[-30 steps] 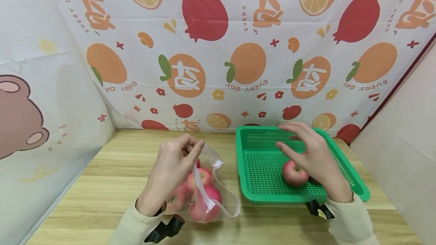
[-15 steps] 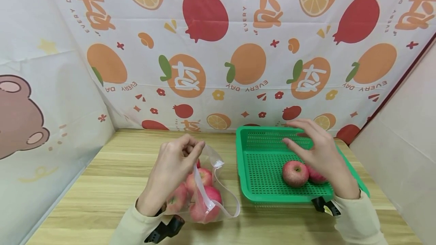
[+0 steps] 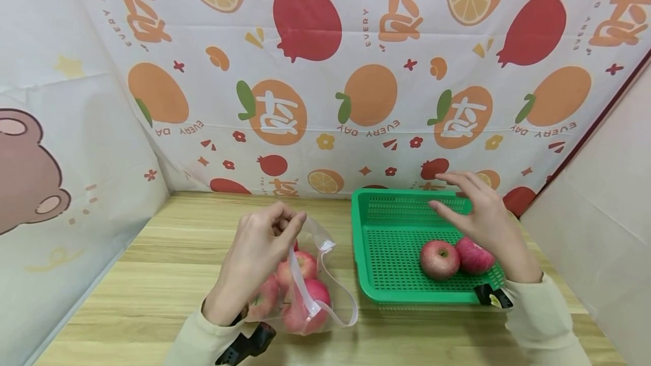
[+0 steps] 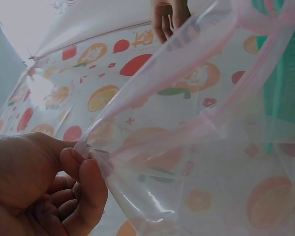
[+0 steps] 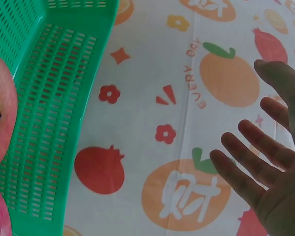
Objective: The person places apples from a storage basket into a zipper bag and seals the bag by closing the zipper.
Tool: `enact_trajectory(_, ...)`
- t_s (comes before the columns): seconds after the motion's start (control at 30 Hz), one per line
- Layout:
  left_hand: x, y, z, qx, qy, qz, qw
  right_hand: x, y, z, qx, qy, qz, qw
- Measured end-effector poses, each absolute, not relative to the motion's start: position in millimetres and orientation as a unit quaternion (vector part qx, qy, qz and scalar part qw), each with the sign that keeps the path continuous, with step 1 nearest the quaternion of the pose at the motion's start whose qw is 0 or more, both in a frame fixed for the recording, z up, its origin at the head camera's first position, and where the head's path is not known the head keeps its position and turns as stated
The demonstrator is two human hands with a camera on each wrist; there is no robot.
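Where the white left wall (image 3: pixel 119 151) slopes down to the wood-grain worktop (image 3: pixel 168 253), part of a brown cartoon bear (image 3: pixel 27 171) shows at the edge of the head view. Next along comes a pale left sleeve (image 3: pixel 203 338), with a black wrist device (image 3: pixel 247 344) strapped beside its cuff, and beyond the cuff the left hand (image 3: pixel 259 258), its grip together: thumb and forefinger pinch the rim of a clear bag (image 3: pixel 307 293). This bag sits on the worktop below and to the right of that hand, its pinkish edge strip looping out to the right (the left wrist view shows the film drawn to a point at the fingertips). Several red apples (image 3: pixel 295 316) lie inside, seen through the plastic; the hand and folds hide some of them, so their number is hard to tell. To the right of the bag, just beside it, a green plastic basket (image 3: pixel 427 297) with slotted walls stands on the worktop. Two more apples lie on its floor toward the right: a duller red apple (image 3: pixel 439 260), stem up, and a pinker apple (image 3: pixel 474 256) touching it. Over the basket's right part hangs the right hand (image 3: pixel 488 222), its grip apart, thumb and fingers spread, well away from the bag. Its forearm, in a matching right sleeve (image 3: pixel 541 321), reaches in from the lower right, and a fruit-printed cloth (image 3: pixel 325 146) hangs behind everything.
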State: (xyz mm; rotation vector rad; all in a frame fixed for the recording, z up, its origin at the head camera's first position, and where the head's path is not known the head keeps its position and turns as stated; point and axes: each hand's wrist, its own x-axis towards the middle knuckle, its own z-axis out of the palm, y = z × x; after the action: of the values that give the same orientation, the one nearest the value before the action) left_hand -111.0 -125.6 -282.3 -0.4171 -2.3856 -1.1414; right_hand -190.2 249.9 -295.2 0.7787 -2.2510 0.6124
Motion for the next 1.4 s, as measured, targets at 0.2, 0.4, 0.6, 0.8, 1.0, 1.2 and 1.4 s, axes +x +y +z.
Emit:
enact_trajectory(0.2,-110.1,-125.3,-283.5,-0.151,-0.865,-0.416,0.237,-196.0,256.0,-298.6,0.277,-0.884,0.212,0.311)
enact_trajectory(0.4,-110.2,-125.3,-285.4,-0.157,-0.863,-0.414,0.245,-200.6,260.7,-300.6,0.26,-0.9,0.207,0.28)
enact_trajectory(0.6,-110.3,-125.6,-286.9,-0.158,-0.863,-0.408,0.252,-207.6,265.6,-303.0,0.253,-0.917,0.195,0.239)
enact_trajectory(0.8,-109.7,-125.9,-286.6,-0.154,-0.863,-0.413,0.245,-216.3,267.8,-306.9,0.249,-0.936,0.179,0.172)
enact_trajectory(1.0,-109.1,-126.1,-286.4,-0.155,-0.863,-0.414,0.244,-220.5,269.2,-313.1,0.251,-0.954,0.152,0.063)
enact_trajectory(1.2,-110.3,-125.2,-287.1,-0.155,-0.866,-0.411,0.24,-217.1,268.9,-318.2,0.213,-0.966,0.137,-0.044)
enact_trajectory(1.4,-110.4,-125.0,-287.9,-0.154,-0.866,-0.413,0.234,-218.9,267.6,-318.8,0.187,-0.97,0.117,-0.106)
